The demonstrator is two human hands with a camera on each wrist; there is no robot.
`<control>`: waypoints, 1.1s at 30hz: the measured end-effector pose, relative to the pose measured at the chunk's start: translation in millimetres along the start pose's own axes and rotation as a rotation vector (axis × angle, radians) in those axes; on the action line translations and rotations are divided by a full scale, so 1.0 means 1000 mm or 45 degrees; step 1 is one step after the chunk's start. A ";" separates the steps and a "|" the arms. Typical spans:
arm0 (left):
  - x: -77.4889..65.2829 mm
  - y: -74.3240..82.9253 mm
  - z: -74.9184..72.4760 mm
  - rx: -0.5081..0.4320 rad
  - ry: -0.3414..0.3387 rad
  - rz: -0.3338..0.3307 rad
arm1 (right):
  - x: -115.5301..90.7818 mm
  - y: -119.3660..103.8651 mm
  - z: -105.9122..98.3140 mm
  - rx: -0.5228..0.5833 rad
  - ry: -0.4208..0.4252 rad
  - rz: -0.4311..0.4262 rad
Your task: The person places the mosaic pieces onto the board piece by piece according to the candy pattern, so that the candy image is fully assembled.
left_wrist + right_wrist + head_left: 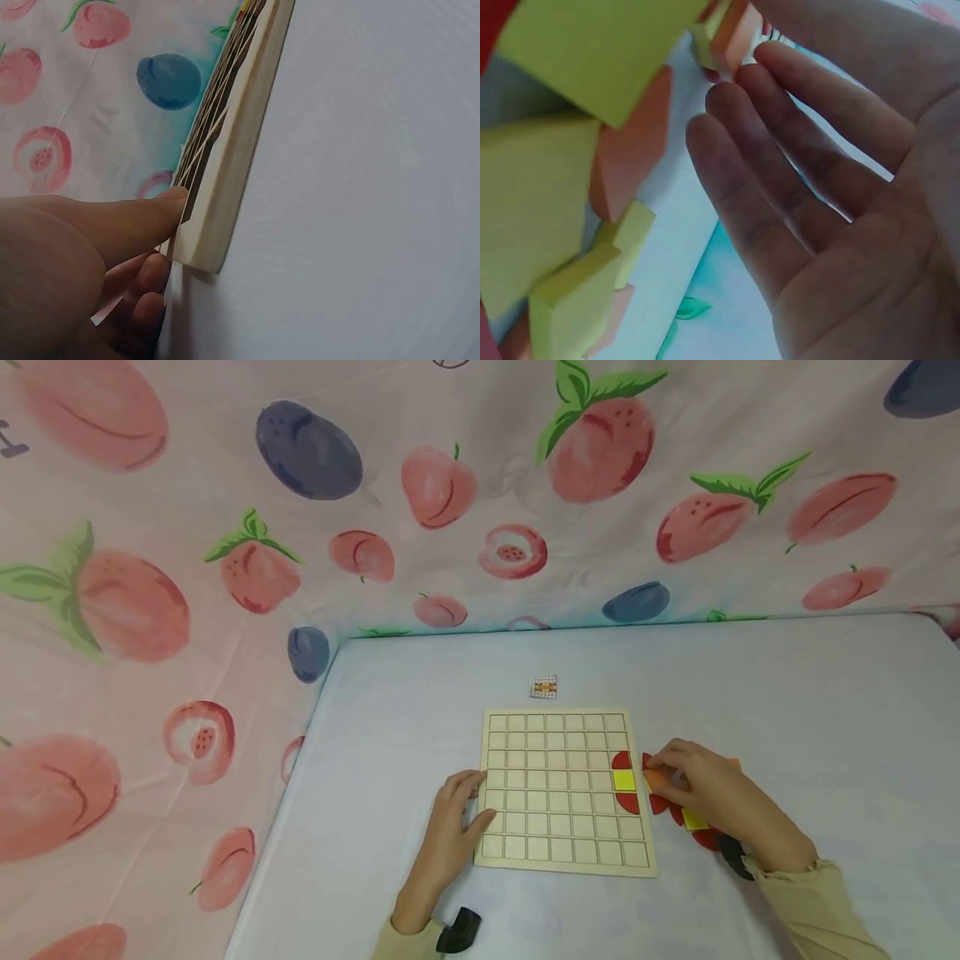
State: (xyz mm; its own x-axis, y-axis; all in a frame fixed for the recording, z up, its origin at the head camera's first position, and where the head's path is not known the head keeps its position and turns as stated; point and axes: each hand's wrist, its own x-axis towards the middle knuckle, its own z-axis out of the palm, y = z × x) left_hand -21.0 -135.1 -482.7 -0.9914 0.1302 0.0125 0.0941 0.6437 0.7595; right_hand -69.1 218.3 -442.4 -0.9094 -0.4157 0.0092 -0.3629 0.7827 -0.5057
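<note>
A pale wooden grid board point(566, 831) lies on the table. My left hand point(448, 827) grips its left edge; in the left wrist view the thumb rests on the rim of the board point(232, 172) and the fingers curl by its side. Just past the board's right edge, my right hand point(701, 781) pinches an orange block point(656, 778) among loose red, yellow and orange blocks, which the hand partly covers. On the board's right side sit a yellow square block point(624, 780) and red rounded blocks point(627, 802) above and below it.
A small printed pattern card point(543, 687) lies behind the board. Yellow blocks point(536, 210) and an orange block point(630, 161) are heaped beside my right hand. A fruit-print cloth point(480, 493) hangs behind and to the left of the white table point(375, 735).
</note>
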 end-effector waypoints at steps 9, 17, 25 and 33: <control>0.000 -0.001 0.000 0.010 0.003 -0.007 | 0.001 0.004 0.004 0.020 0.012 -0.017; 0.000 -0.002 0.000 0.015 0.007 -0.002 | 0.003 0.001 0.003 -0.025 0.028 0.031; 0.001 -0.001 0.001 0.007 0.009 -0.005 | 0.005 -0.004 -0.002 0.030 0.030 0.045; 0.000 -0.001 0.001 0.007 0.010 -0.007 | 0.006 -0.012 -0.005 0.043 0.078 0.040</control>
State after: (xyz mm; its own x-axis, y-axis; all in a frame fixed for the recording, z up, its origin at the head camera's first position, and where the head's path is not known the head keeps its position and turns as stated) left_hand -21.2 -134.9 -484.2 -0.9926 0.1208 0.0132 0.0890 0.6487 0.7558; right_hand -71.4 208.6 -432.2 -0.9315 -0.3610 0.0454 -0.3277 0.7782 -0.5357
